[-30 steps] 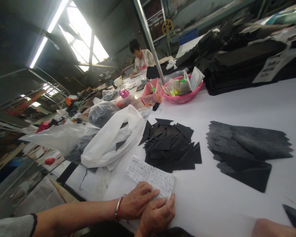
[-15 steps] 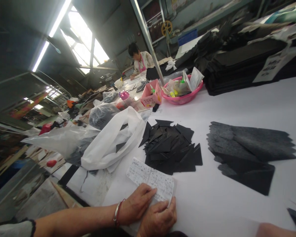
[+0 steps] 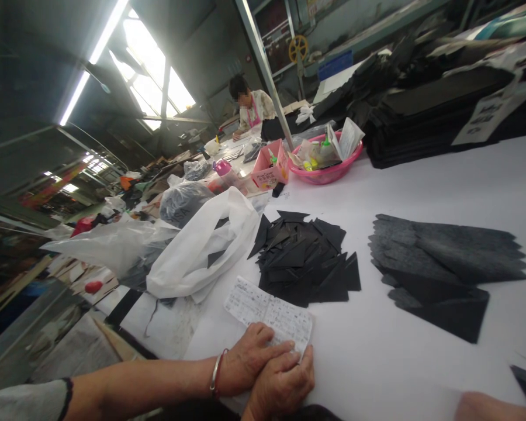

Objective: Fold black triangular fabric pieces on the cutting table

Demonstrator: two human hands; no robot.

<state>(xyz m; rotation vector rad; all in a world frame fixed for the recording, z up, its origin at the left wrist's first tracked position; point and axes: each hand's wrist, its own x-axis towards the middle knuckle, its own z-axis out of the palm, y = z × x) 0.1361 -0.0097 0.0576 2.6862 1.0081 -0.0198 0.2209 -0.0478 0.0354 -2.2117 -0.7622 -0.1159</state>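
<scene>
A handwritten sheet of paper [image 3: 267, 307], creased down its middle, lies slanted on the white tabletop below a heap of black cut pieces [image 3: 300, 257]. My left hand [image 3: 249, 356], with bracelets at the wrist, is closed at the sheet's near edge, its fingers bent and partly hidden. One of its digits stretches across my right hand [image 3: 283, 383]. The right one pinches the sheet's lower right corner between thumb and fingers. The two hands touch and overlap.
Grey-black jagged-edged pieces [image 3: 447, 251] lie to the right. A white bag [image 3: 179, 275] stands left of the heap. Behind are a pink basin [image 3: 328, 174], a pink box [image 3: 267, 172], and stacked black material [image 3: 425, 128]. Another person [image 3: 249, 111] works farther back. Blurred skin [image 3: 486, 406] shows at bottom right.
My left hand has shifted slightly, and its stretched digit now reaches farther right over my right hand. The sheet stays nearly in place.
</scene>
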